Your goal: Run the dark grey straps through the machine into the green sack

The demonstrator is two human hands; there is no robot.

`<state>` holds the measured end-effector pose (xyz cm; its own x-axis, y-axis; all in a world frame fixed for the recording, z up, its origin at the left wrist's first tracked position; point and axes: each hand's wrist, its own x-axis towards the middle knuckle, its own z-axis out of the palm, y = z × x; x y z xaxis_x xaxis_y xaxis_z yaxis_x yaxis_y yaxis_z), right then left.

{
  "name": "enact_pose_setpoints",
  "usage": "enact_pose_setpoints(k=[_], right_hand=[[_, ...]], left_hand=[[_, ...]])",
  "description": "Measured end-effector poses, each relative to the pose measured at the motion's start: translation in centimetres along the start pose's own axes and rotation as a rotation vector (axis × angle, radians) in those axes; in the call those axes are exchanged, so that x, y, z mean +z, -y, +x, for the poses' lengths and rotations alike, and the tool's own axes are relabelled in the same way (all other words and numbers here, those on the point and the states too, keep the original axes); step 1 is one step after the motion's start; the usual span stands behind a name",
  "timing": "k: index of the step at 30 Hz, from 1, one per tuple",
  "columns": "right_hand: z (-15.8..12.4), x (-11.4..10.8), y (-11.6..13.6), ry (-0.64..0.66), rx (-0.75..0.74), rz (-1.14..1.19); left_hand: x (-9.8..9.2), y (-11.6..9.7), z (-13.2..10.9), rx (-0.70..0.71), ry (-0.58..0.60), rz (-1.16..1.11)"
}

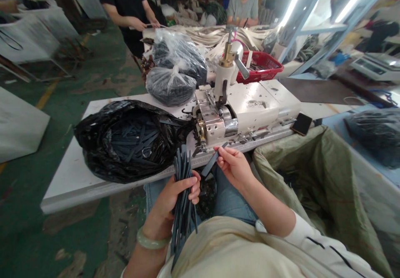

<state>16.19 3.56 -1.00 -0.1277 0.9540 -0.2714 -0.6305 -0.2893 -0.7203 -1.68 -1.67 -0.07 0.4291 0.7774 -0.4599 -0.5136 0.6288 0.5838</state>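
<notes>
My left hand (178,196) is closed around a bundle of dark strips (183,165) that stands upright over my lap. My right hand (233,163) pinches a single dark strip (212,161) between thumb and fingers, just in front of the white sewing machine (246,109). The strip slants toward the machine's metal head (215,123) without touching it. An open black plastic bag (125,138) full of the same dark strips lies on the white table (71,178) to the left of the machine.
Two tied clear bags of dark material (175,67) and a red basket (262,65) sit behind the machine. A phone (301,123) lies at the table's right end. A large green sack (325,178) stands open beside my right arm. Two people work at a far table.
</notes>
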Motion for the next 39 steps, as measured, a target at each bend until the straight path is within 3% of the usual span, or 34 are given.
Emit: enact_pose_setpoints(k=[7, 15, 21, 27, 35, 39], right_hand=[[0.1, 0.2, -0.7, 0.026, 0.039, -0.017], [-0.7, 0.7, -1.5, 0.186, 0.129, -0.050], [3.6, 0.0, 0.5, -0.008, -0.021, -0.162], [8.5, -0.1, 4.2, -0.149, -0.043, -0.211], [10.0, 0.2, 5.4, -0.211, -0.046, -0.176], [8.7, -2.1, 6.5, -0.319, -0.192, -0.201]], left_hand=[[0.3, 0.3, 0.2, 0.036, -0.047, 0.005], [0.3, 0.5, 0.4, 0.062, -0.067, 0.031], [0.1, 0.0, 0.5, 0.062, -0.060, 0.047], [-0.2, -0.5, 0.5, 0.067, -0.074, 0.041], [-0.2, -0.6, 0.9, 0.076, -0.063, 0.047], [-0.2, -0.6, 1.0, 0.080, -0.050, 0.042]])
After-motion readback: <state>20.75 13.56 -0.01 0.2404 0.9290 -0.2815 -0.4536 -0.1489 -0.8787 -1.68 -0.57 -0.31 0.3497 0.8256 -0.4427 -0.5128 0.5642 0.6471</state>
